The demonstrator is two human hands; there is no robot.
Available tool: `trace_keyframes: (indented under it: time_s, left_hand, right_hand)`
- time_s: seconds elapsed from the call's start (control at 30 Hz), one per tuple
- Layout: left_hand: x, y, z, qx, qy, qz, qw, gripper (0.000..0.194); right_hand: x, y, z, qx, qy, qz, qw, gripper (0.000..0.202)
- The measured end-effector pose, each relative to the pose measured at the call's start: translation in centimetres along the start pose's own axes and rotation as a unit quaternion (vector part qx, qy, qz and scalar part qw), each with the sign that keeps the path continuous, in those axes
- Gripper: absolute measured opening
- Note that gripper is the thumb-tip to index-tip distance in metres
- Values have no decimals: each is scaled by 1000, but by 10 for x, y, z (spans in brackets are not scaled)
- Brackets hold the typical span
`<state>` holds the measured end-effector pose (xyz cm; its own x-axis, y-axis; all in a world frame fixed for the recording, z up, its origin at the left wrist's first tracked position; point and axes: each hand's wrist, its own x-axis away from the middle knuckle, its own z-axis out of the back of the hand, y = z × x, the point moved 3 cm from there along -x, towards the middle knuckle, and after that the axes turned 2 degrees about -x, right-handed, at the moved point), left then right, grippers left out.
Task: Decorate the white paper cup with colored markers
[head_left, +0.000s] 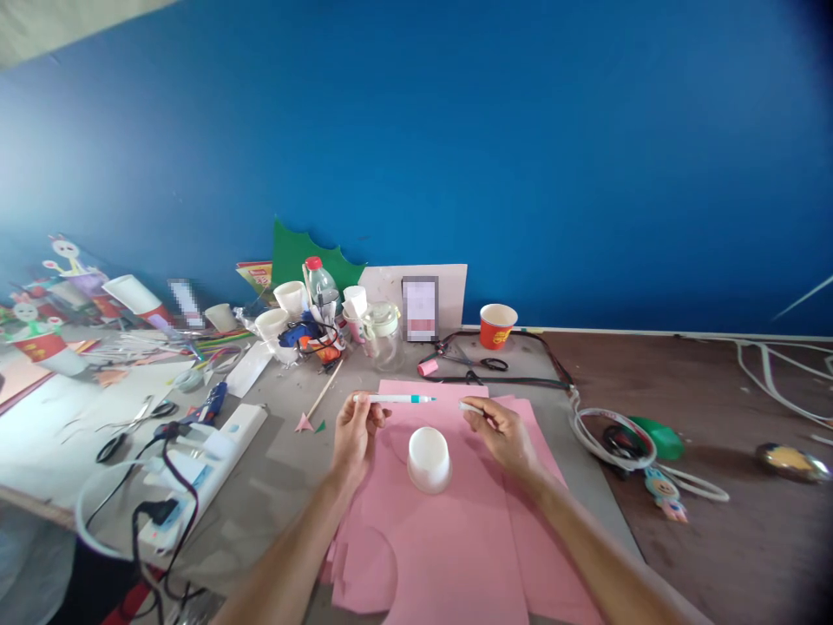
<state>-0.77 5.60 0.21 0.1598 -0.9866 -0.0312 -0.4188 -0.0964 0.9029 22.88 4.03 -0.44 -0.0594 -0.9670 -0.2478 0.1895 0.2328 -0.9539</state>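
My left hand point(355, 436) pinches the back end of a white marker point(396, 398), whose teal band and bare teal tip point to the right. Between thumb and fingers of my right hand point(500, 432) is a small whitish piece that looks like the marker cap point(466, 407), a short way from the tip. Below and between both hands a white paper cup point(429, 458) stands upside down on pink paper sheets point(449, 555). Several sheets overlap, and one at the lower left has a curved cut edge.
Left lie a power strip point(221, 469) with cords, scissors point(130, 425) and a glue gun point(212, 404). Behind stand a glass jar point(385, 343), a bottle point(320, 282), a phone point(420, 309) and a red paper cup point(498, 326). A coiled white cable point(612, 434) lies right.
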Motion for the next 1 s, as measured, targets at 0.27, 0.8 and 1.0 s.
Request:
trace_keyframes:
  time_s: [0.27,0.8,1.0]
  left_hand:
    - [2,-5,-3,-52,-26,-10,998,36]
    - [5,-17,-3,-90,-96,2,991,33]
    - [6,-26,3,-103,-89,18,991,36]
  right_hand:
    - [3,2,-10,10,-36,26,999,25]
    - [9,-9,-20,68,-59,93,992,20]
    - [11,-10,-20,120,-77,167,975,20]
